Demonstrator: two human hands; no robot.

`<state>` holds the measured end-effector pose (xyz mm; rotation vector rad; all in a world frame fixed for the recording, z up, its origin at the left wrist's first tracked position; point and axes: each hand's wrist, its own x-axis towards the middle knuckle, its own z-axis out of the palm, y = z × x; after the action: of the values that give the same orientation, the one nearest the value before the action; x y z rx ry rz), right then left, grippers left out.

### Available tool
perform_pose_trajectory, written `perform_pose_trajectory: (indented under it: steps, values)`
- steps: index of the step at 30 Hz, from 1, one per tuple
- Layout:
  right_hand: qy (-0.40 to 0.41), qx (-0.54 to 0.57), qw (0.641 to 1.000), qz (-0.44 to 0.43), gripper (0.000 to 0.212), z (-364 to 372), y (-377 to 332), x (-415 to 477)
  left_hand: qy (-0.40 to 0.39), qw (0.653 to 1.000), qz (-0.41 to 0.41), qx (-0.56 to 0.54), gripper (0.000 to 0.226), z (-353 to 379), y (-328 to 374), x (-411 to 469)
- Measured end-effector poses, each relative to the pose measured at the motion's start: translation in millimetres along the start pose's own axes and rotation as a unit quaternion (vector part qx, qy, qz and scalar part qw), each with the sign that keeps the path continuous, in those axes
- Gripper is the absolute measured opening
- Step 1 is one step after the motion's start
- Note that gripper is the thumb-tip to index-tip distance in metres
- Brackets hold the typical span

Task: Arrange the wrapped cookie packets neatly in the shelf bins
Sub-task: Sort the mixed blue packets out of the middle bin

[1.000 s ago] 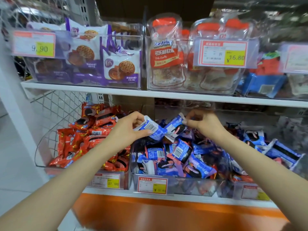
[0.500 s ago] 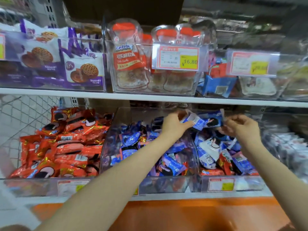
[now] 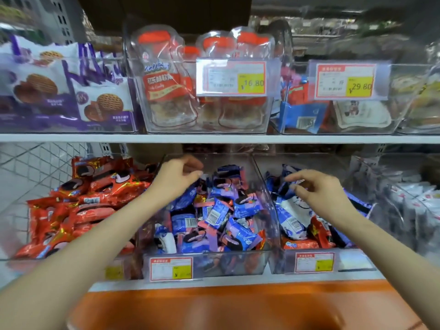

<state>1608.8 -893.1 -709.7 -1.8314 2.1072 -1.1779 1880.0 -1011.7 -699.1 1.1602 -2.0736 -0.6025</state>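
Both empty, loosely curled: left hand (image 3: 177, 181) over the middle bin (image 3: 238, 263), right hand (image 3: 317, 190) right of it. Cookie packets (image 3: 241, 234) seem light, slippery, crushable; pinch sealed ends.

A long white metal shelf board (image 3: 214, 138) is running across a shop display unit, with a glossy orange base panel (image 3: 214, 306) sitting below. A white wire mesh side panel (image 3: 35, 160) is closing the left end, and a grey slotted upright post (image 3: 60, 20) is standing above it.
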Motion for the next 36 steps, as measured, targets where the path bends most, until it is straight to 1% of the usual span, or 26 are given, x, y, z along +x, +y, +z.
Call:
perform_pose_trajectory:
  steps: [3, 5, 7, 9, 10, 12, 15, 16, 17, 18, 20, 21, 24, 25, 26, 27, 28, 29, 30, 31, 33, 34, 35, 36]
  values:
    - [-0.013, -0.015, 0.999, -0.041, 0.019, 12.6, -9.2, 0.8, 0.039, 0.998, -0.014, 0.043, 0.016, -19.9, -21.9, -1.8]
    - [-0.023, -0.017, 0.998, -0.055, 0.019, 19.3, -12.7, 1.5, 0.039, 0.997, -0.012, 0.065, 0.017, -17.0, -30.6, -2.6]
    - [-0.031, -0.026, 0.997, -0.068, 0.018, 25.4, -16.2, 2.8, -0.006, 0.995, 0.015, 0.1, 0.021, -4.7, -37.9, -4.3]
    - [-0.035, -0.026, 0.996, -0.082, 0.017, 29.6, -22.0, 3.9, -0.065, 0.979, 0.047, 0.188, 0.031, 8.3, -43.4, -4.4]
    - [-0.036, -0.026, 0.995, -0.09, 0.017, 31.7, -24.8, 4.8, -0.088, 0.969, 0.047, 0.224, 0.038, 12.6, -45.2, -3.3]
    - [-0.042, -0.029, 0.993, -0.104, 0.017, 35.5, -28.7, 6.5, -0.113, 0.958, 0.02, 0.264, 0.051, 17.9, -46.6, 0.2]
    - [-0.054, -0.029, 0.991, -0.119, 0.017, 39.7, -30.2, 9.2, -0.13, 0.942, -0.043, 0.305, 0.067, 22.0, -48.0, 5.4]
    - [-0.057, -0.031, 0.99, -0.122, 0.018, 40.9, -29.6, 10.6, -0.134, 0.936, -0.058, 0.32, 0.066, 23.4, -49.1, 6.2]
    - [-0.059, -0.033, 0.99, -0.125, 0.018, 41.5, -28.8, 11.6, -0.133, 0.931, -0.063, 0.333, 0.059, 24.5, -50.3, 6.4]
    - [-0.061, -0.035, 0.99, -0.125, 0.018, 41.9, -27.8, 12.7, -0.124, 0.93, -0.057, 0.341, 0.047, 25.2, -51.6, 6.6]
    - [-0.064, -0.036, 0.989, -0.125, 0.018, 41.9, -25.7, 14.8, -0.089, 0.934, -0.039, 0.343, 0.025, 22.7, -49.6, 6.2]
    - [-0.065, -0.035, 0.989, -0.125, 0.018, 41.7, -24.7, 15.6, -0.065, 0.936, -0.029, 0.345, 0.02, 20.2, -47.8, 6.9]
    - [-0.063, -0.021, 0.99, -0.124, 0.018, 41.2, -22.4, 17.8, 0.008, 0.932, 0.002, 0.361, 0.021, 10.5, -38.0, 15.5]
    - [-0.062, -0.019, 0.99, -0.124, 0.018, 41.1, -22.1, 18.4, 0.014, 0.937, 0.013, 0.349, 0.023, 9.2, -34.8, 19.9]
    - [-0.062, -0.019, 0.99, -0.122, 0.018, 41.3, -21.7, 19.1, -0.007, 0.946, 0.018, 0.323, 0.027, 10.2, -33.3, 25.2]
    - [-0.063, -0.02, 0.991, -0.12, 0.018, 41.6, -21.9, 19.8, -0.062, 0.953, 0.014, 0.295, 0.032, 12.9, -32.8, 30.3]
    - [-0.065, -0.02, 0.991, -0.117, 0.018, 42.3, -21.7, 20.1, -0.132, 0.951, 0.0, 0.278, 0.039, 17.4, -33.0, 33.9]
    - [-0.066, -0.019, 0.991, -0.114, 0.018, 43.1, -21.9, 20.5, -0.195, 0.942, -0.011, 0.274, 0.043, 23.3, -34.1, 36.0]
    - [-0.069, -0.018, 0.991, -0.11, 0.018, 44.2, -21.9, 21.0, -0.231, 0.933, -0.013, 0.276, 0.045, 29.3, -36.9, 36.9]
    - [-0.071, -0.016, 0.991, -0.109, 0.018, 45.2, -22.1, 21.2, -0.237, 0.932, -0.008, 0.274, 0.045, 34.3, -39.5, 37.1]
    - [-0.076, -0.017, 0.991, -0.112, 0.018, 46.8, -21.8, 21.4, -0.186, 0.952, 0.015, 0.243, 0.05, 41.1, -42.4, 37.3]
    - [-0.078, -0.018, 0.99, -0.114, 0.018, 47.2, -21.7, 21.6, -0.156, 0.962, 0.031, 0.223, 0.055, 43.8, -41.2, 38.3]
    - [-0.08, -0.018, 0.99, -0.117, 0.018, 47.6, -21.5, 21.7, -0.142, 0.968, 0.046, 0.2, 0.062, 46.7, -38.3, 40.7]
    - [-0.081, -0.019, 0.989, -0.12, 0.018, 47.7, -21.2, 21.8, -0.152, 0.971, 0.051, 0.177, 0.069, 50.9, -35.6, 44.8]
